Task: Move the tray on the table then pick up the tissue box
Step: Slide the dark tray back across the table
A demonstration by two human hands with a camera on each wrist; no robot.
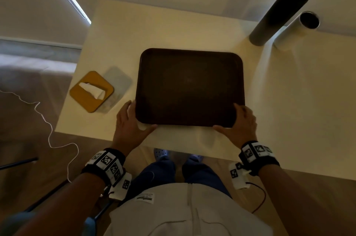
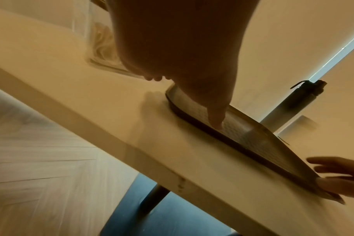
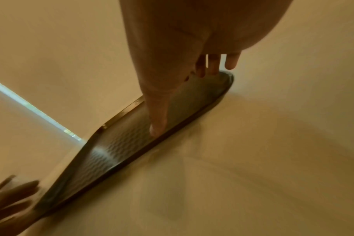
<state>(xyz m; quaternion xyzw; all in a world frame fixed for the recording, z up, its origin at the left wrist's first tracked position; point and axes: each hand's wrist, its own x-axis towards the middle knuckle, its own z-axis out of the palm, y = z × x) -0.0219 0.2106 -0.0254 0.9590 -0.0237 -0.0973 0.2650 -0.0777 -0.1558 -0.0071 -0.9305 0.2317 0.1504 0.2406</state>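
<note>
A dark brown rectangular tray lies flat on the cream table, close to its near edge. My left hand holds the tray's near left corner, thumb along the front rim and fingers curled round the left side. My right hand holds the near right corner the same way. In the wrist views each thumb lies on the textured tray just inside the rim. The tissue box, clear-sided with a yellow top and a white tissue sticking out, stands left of the tray, untouched.
A tall dark cylinder with a strap and a white tube stand at the table's far right corner. The tissue box sits close to the table's left edge. A white cable trails on the floor to the left.
</note>
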